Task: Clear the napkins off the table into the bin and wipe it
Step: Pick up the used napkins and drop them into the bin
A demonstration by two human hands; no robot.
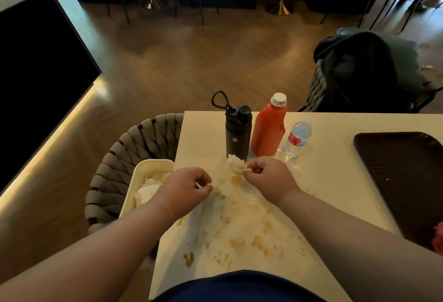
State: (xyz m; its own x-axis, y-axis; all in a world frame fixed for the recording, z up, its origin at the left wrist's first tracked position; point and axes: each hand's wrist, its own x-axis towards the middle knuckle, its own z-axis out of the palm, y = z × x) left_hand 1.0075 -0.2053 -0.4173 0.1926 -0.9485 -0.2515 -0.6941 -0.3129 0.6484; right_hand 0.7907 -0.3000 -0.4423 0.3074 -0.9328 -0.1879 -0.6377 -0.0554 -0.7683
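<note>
Over a stained table (323, 158), the left hand (189, 187) pinches a white scrap (209, 184) and the right hand (268, 176) pinches a crumpled napkin (235, 164). Just left, a bin (155, 163) on a chair (124, 158) holds used napkins (147, 189). Beyond stand a flask (238, 134), an orange bottle (269, 131) and a water bottle (297, 138), with a tray (402, 177) at right.

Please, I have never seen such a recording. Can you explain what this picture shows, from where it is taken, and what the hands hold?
There is no machine: a person wears one camera on the head, looking forward and down, so you see that person's own arms. The left hand pinches a small white scrap; the right hand pinches a crumpled napkin. Below them is a pale table smeared with brownish stains. On it stand a black flask, an orange bottle and a small water bottle, with a dark tray at the right. A cream bin holding used napkins sits on the woven chair at the left.
</note>
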